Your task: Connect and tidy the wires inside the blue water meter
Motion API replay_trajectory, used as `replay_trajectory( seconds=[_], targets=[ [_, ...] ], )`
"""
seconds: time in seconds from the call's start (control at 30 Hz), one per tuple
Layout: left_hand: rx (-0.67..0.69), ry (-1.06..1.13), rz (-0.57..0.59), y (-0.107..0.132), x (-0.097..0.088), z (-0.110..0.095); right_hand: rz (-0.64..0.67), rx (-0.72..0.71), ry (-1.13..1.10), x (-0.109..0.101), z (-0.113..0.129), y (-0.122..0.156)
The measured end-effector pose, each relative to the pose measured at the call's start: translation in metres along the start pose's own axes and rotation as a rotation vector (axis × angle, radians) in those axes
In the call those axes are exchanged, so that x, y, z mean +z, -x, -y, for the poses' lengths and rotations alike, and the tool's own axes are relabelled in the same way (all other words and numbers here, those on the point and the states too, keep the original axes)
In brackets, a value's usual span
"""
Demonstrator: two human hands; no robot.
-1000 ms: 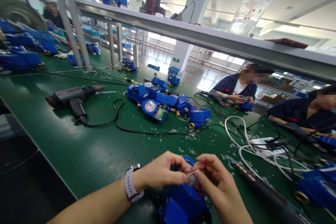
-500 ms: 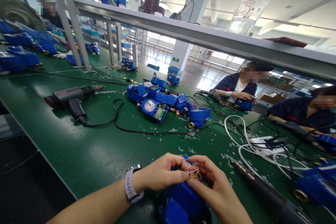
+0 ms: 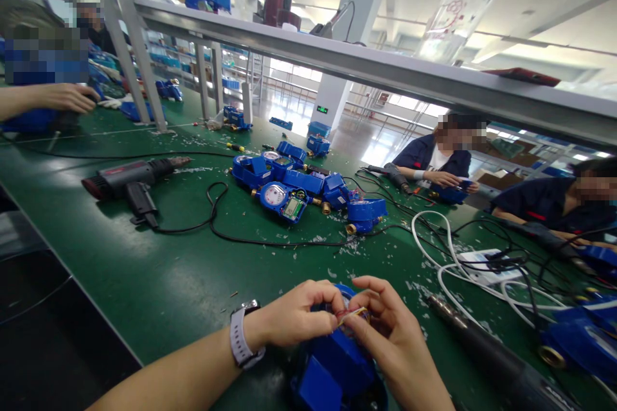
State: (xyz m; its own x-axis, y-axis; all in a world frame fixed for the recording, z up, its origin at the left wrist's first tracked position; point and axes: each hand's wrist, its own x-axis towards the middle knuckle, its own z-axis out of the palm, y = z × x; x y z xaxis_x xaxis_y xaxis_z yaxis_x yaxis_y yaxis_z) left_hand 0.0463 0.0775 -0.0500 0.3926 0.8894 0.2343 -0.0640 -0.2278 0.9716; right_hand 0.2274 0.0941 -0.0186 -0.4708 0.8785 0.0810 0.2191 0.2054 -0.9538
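The left hand (image 3: pixel 294 313) and right hand (image 3: pixel 398 340) are pinching narrowly at the fingertips, holding thin coloured wires (image 3: pixel 351 314) just above a blue plastic water meter housing (image 3: pixel 332 372) on a green bench mat (image 3: pixel 144 282). The wires are looking soft and limp, best taken near their ends, the housing stiff, best held by its body, while a dark heat gun (image 3: pixel 491 353) is lying just right of the right hand

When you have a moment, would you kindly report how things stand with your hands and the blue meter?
Left hand, right hand pinching thin wires. Blue water meter just below. Black heat gun lying off to the right.
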Motion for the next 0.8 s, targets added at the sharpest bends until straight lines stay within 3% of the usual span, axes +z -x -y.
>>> replay_trajectory(
  seconds=[0.33, 0.5, 0.63, 0.7, 0.8],
  targets=[
    [-0.056, 0.049, 0.025, 0.002, -0.005, -0.001, -0.093, 0.102, -0.198, 0.014, 0.007, 0.003],
    [-0.06, 0.089, -0.004, 0.001, -0.002, -0.001, -0.046, 0.111, -0.276, 0.01, 0.005, 0.001],
    [-0.058, 0.101, -0.019, 0.001, 0.001, -0.001, 0.014, 0.047, -0.216, 0.002, -0.003, -0.003],
    [-0.053, 0.092, -0.026, 0.001, 0.002, -0.001, -0.035, -0.004, -0.128, -0.003, -0.005, -0.004],
    [-0.034, 0.069, -0.038, 0.001, 0.003, -0.001, -0.235, -0.12, 0.014, -0.009, 0.002, 0.002]
  ],
)
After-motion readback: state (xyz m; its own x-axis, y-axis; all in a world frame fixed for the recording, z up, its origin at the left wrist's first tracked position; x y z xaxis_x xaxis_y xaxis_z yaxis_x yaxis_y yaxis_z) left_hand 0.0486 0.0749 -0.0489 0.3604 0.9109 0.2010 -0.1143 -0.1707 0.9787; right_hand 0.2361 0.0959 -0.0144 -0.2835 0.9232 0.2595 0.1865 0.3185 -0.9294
